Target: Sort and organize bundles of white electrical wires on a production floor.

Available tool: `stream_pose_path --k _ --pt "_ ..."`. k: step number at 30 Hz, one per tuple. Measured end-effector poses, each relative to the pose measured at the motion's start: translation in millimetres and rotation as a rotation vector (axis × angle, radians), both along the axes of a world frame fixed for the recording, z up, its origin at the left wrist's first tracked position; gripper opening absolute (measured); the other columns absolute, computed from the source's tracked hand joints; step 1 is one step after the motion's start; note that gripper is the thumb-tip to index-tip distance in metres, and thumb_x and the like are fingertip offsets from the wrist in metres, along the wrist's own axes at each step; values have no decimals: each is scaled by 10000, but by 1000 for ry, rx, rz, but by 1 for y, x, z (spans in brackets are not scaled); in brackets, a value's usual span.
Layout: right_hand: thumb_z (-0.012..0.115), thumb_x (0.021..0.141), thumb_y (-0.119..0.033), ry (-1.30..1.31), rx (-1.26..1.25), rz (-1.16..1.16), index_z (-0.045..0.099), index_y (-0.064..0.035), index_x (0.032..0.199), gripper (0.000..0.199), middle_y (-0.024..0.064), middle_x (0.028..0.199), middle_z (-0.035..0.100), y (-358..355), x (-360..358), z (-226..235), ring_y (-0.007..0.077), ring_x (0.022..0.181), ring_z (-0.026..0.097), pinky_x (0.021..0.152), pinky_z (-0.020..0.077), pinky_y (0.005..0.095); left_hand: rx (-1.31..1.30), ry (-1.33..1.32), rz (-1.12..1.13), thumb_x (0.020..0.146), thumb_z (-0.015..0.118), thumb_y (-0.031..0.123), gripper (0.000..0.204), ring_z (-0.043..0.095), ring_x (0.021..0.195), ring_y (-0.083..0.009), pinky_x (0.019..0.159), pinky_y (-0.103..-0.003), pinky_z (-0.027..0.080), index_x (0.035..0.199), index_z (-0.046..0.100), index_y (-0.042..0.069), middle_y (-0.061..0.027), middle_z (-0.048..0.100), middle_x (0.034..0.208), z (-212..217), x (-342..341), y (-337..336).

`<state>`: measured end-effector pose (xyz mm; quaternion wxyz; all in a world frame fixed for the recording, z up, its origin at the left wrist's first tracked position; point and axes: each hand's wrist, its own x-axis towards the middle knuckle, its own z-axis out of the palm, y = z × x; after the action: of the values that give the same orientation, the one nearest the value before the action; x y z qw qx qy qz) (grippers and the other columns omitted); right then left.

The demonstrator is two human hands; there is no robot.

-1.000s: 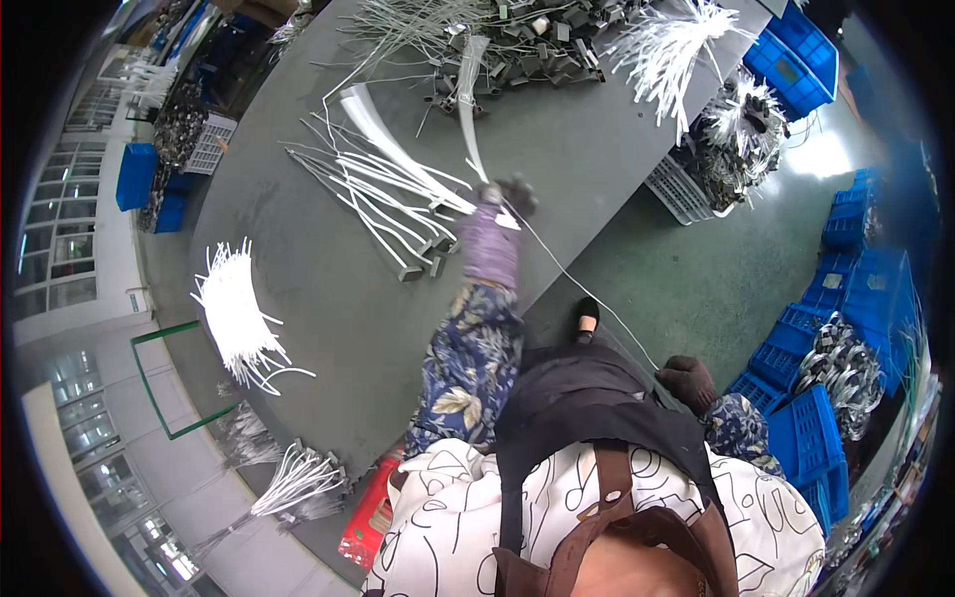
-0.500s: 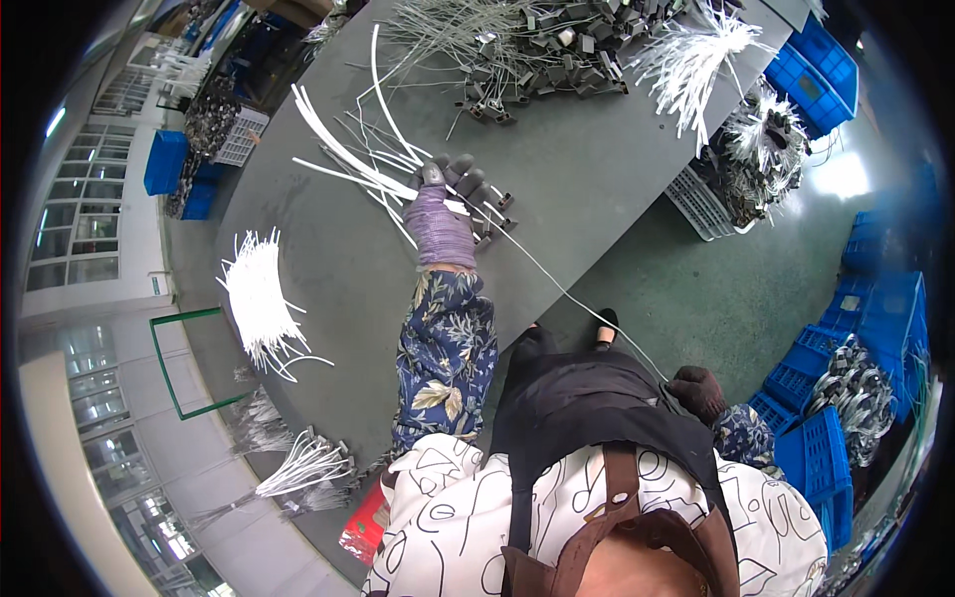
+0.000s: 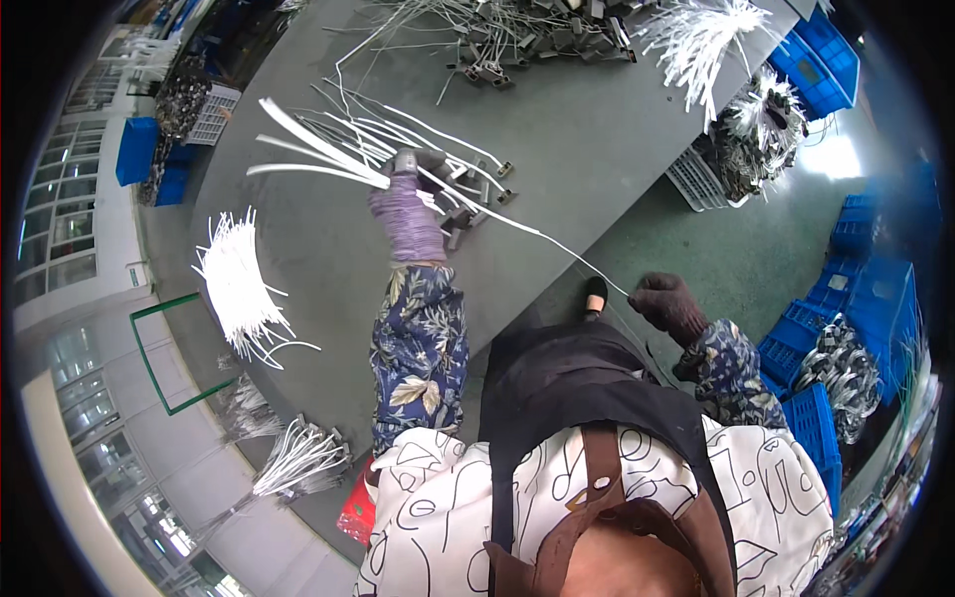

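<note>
A long grey table [image 3: 597, 159] bears a fan of white strips [image 3: 237, 284] at its left and a heap of grey metal parts [image 3: 537, 40] at the far end. Blue crates [image 3: 826, 50] stand on the green floor [image 3: 756, 259] to the right, and a red box [image 3: 358, 509] lies near the table's near corner

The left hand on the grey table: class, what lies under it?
The left hand holds white strips fanning out over the grey table. Small metal parts lie beside it; anything directly beneath is covered.
</note>
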<state>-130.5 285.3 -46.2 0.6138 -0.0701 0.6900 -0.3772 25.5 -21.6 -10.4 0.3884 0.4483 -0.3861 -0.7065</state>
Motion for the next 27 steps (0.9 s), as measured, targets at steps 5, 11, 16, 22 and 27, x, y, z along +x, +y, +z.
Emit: stream_pose_path --k 5,11,16,22,27 --pt "645 795 -280 36 -272 41 558 -55 1106 394 49 897 579 -130 30 19 104 691 523 583 444 247 -105 -394 -127 842 628 190 180 550 570 -104 512 -230 445 908 625 23 -22 611 673 -3 -8 45" --pt "677 754 -353 821 -428 313 408 -72 1291 663 193 1226 458 -226 -6 24 275 927 577 810 471 364 -37 -547 -114 845 645 312 281 424 388 -45 324 -203 307 777 569 50 8 534 563 -16 59 -56" --pt "691 748 -345 1079 -235 540 503 -36 1179 563 207 1206 489 -321 -55 23 260 938 586 820 473 371 278 -47 -145 878 603 248 197 427 406 -81 339 -219 305 854 568 55 -15 531 621 -22 61 -51" --pt "627 815 -210 78 -627 -231 586 -39 921 205 34 791 583 -252 -98 -23 117 627 540 547 456 249 199 48 -224 875 604 258 213 458 489 -91 414 -228 373 923 556 57 -14 560 682 -8 28 -10" --pt "558 847 -101 251 -650 -62 544 -27 774 105 39 745 570 -165 -51 12 99 601 542 509 446 231 393 276 -198 851 619 216 184 574 646 -182 568 -313 499 914 531 67 -65 586 785 -11 -45 51"
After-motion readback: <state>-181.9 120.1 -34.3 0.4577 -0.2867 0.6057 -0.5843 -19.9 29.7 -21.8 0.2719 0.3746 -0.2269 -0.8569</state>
